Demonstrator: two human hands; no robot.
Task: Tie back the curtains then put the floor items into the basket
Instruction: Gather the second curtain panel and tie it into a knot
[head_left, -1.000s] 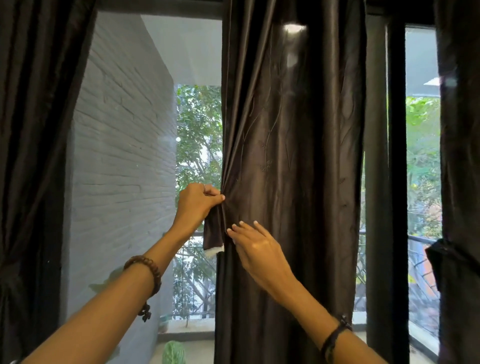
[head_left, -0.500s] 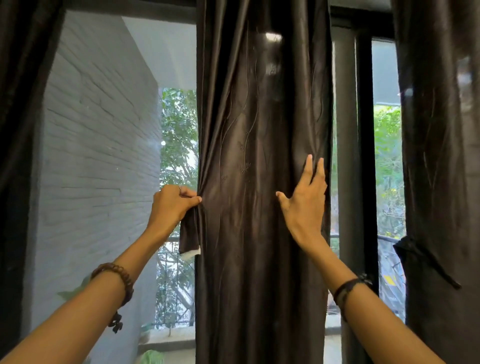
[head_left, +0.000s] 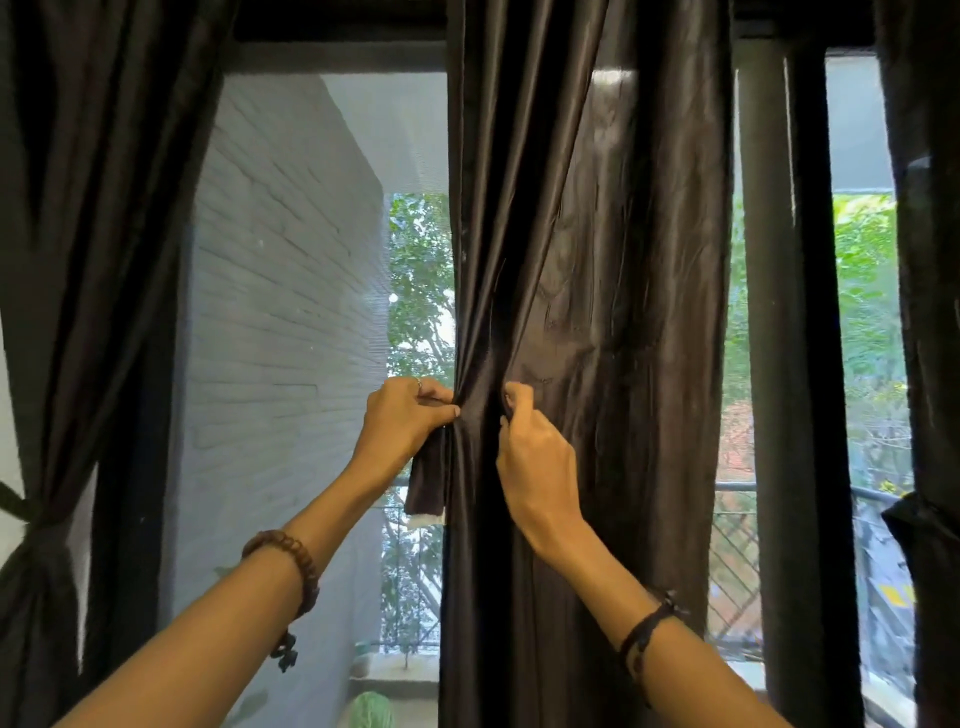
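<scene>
The right hand (head_left: 535, 457) has left the curtain's right side, where it lay flat half a second ago, and now pinches a fold near the left edge, fingers curled into the cloth. The curtain (head_left: 597, 312) hangs in the middle of the window, dark and shiny, gathered between both hands. The left hand (head_left: 402, 423) grips the curtain's left edge along with a tie strip (head_left: 427, 478) that hangs below the fist. Two more curtains flank it: the left one (head_left: 78, 260) is tied low, and the right one (head_left: 930, 312) is tied too. Outside are a white brick wall (head_left: 280, 338) and trees (head_left: 421, 291).
</scene>
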